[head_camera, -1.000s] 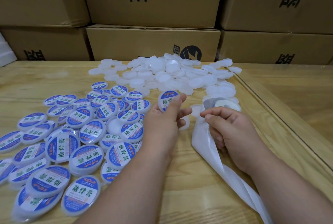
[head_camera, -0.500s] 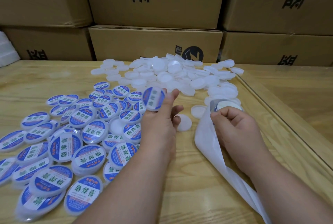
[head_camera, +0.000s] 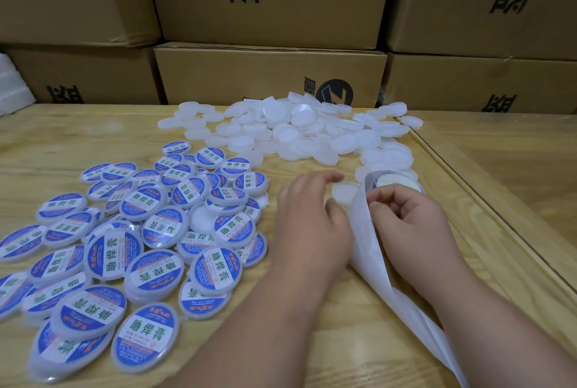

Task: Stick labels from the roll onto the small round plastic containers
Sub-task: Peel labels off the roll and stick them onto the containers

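Head view: hands are seen low over a wooden table [head_camera: 93,134]. No container is held by the left hand [head_camera: 309,225], whose loosely curled fingers reach toward a blank container [head_camera: 343,192] just beyond them. The label roll [head_camera: 396,183] and its white backing strip [head_camera: 371,247] are pinched by the right hand [head_camera: 409,222]. Labelled containers [head_camera: 150,244] are heaped at the left, unlabelled white ones [head_camera: 299,134] are piled farther back, and cardboard boxes [head_camera: 268,75] are stacked behind
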The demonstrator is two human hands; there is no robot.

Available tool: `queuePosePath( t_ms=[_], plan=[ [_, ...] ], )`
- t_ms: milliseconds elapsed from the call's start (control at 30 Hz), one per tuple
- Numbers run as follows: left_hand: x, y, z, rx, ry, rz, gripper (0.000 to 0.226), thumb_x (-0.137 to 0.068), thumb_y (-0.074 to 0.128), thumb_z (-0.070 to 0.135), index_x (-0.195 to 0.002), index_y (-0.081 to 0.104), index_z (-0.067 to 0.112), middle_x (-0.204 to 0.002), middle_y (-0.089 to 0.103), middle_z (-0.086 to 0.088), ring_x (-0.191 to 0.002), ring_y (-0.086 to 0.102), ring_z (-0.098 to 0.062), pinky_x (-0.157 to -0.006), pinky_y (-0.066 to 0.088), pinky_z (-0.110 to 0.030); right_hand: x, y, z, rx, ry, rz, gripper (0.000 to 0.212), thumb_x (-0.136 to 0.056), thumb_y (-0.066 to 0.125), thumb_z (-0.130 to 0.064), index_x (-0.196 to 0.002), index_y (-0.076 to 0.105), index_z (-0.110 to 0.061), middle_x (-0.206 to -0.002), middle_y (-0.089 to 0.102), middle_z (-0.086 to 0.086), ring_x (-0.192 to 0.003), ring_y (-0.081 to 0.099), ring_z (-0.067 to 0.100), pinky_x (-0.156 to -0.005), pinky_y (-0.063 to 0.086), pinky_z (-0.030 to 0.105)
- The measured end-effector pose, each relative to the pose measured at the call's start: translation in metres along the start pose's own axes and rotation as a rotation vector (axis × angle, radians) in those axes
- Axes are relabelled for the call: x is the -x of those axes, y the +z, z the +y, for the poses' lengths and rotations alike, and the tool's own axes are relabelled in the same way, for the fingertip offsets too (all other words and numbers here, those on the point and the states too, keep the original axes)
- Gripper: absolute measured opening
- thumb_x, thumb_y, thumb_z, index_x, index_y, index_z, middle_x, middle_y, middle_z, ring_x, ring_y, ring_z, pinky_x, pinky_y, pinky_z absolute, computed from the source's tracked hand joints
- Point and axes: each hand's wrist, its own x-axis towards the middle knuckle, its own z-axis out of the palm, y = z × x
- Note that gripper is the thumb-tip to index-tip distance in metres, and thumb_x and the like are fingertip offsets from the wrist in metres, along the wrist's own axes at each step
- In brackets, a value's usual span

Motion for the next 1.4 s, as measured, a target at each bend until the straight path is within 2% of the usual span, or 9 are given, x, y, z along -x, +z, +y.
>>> queuePosePath(
  t_ms=[100,233,400,533,800,967,1067,1267,1400],
  plan=[
    [0.0,0.0022,-0.0029,-0.261,-0.015,-0.14,0.046,-0.091,0.048,0.014,-0.132,0.059,0.032,-0.146,0.05,0.004,-0.14,0.032,-0.017,-0.115,0.02,-0.024,0.0011,0.001,-0.0007,0.046,-0.049,-0.005,0.013,-0.092,0.066,-0.023,-0.08,0.071,-0.022,-0.053,0.055,-0.009,-0.047,0.045,0.004,-0.046,0.036,0.014],
    [0.0013,0.0009,-0.0026,-0.278,-0.071,-0.181,0.032,-0.094,0.051,0.023,-0.121,0.064,0.034,-0.131,0.061,0.008,-0.126,0.045,-0.018,-0.107,0.033,-0.031,0.0029,0.0004,-0.0028,0.05,-0.091,-0.047,0.027,-0.09,0.07,-0.043,-0.076,0.071,-0.02,-0.051,0.049,-0.016,-0.047,0.041,0.0,-0.046,0.035,0.013],
    [0.0025,-0.0018,0.0005,-0.296,-0.102,-0.161,0.036,-0.092,0.053,0.03,-0.127,0.058,0.039,-0.134,0.054,0.013,-0.126,0.041,-0.017,-0.106,0.033,-0.031,0.0019,0.0005,-0.0024,0.132,-0.092,-0.069,0.021,-0.091,0.07,-0.023,-0.071,0.064,-0.016,-0.048,0.046,-0.017,-0.045,0.04,0.001,-0.047,0.034,0.013],
    [0.0029,-0.0038,-0.0002,-0.383,-0.118,-0.215,0.04,-0.093,0.051,0.038,-0.132,0.056,0.039,-0.138,0.056,0.011,-0.129,0.042,-0.019,-0.11,0.032,-0.034,0.0007,-0.0012,-0.0016,0.164,-0.084,-0.079,0.034,-0.09,0.064,-0.011,-0.061,0.046,-0.015,-0.047,0.034,-0.016,-0.044,0.031,0.004,-0.044,0.027,0.013],
    [0.0005,-0.0026,-0.0034,-0.264,-0.158,-0.171,0.037,-0.085,0.065,0.036,-0.121,0.06,0.043,-0.12,0.058,0.013,-0.119,0.045,-0.02,-0.102,0.037,-0.034,0.0001,-0.0021,-0.0004,0.132,-0.085,-0.08,0.032,-0.089,0.062,-0.007,-0.062,0.044,-0.01,-0.048,0.032,-0.013,-0.045,0.028,0.006,-0.042,0.026,0.016],
    [-0.0005,0.0007,-0.007,-0.148,-0.124,-0.12,0.042,-0.079,0.074,0.033,-0.117,0.061,0.047,-0.109,0.038,0.021,-0.114,0.037,-0.01,-0.086,0.03,-0.019,0.0003,-0.0022,-0.0009,0.122,-0.082,-0.085,0.037,-0.088,0.061,-0.006,-0.058,0.043,-0.016,-0.048,0.032,-0.013,-0.045,0.028,0.005,-0.042,0.025,0.014],
    [-0.0032,0.0008,-0.0068,-0.028,-0.114,-0.095,0.043,-0.079,0.072,0.017,-0.109,0.063,0.047,-0.105,0.036,0.025,-0.112,0.039,-0.007,-0.078,0.032,-0.006,0.0004,-0.0023,-0.0007,0.12,-0.061,-0.085,0.03,-0.088,0.06,-0.007,-0.063,0.044,-0.01,-0.049,0.032,-0.012,-0.045,0.027,0.006,-0.041,0.025,0.015],
    [-0.0032,-0.0032,-0.002,0.083,-0.066,-0.116,0.048,-0.083,0.063,0.0,-0.091,0.063,0.047,-0.111,0.042,0.028,-0.111,0.047,-0.004,-0.078,0.031,0.004,0.0005,-0.0018,-0.0017,0.119,-0.067,-0.087,0.027,-0.087,0.059,-0.007,-0.065,0.044,-0.01,-0.049,0.031,-0.012,-0.045,0.027,0.006,-0.041,0.024,0.015],
    [-0.003,-0.0052,0.0017,0.138,0.017,-0.052,0.06,-0.085,0.055,-0.008,-0.083,0.06,0.052,-0.133,0.041,0.025,-0.122,0.041,0.011,-0.084,0.031,0.004,0.0008,-0.0019,-0.0014,0.122,-0.057,-0.088,0.027,-0.087,0.059,-0.007,-0.065,0.043,-0.008,-0.05,0.031,-0.01,-0.045,0.027,0.008,-0.04,0.024,0.015]
  ],
)
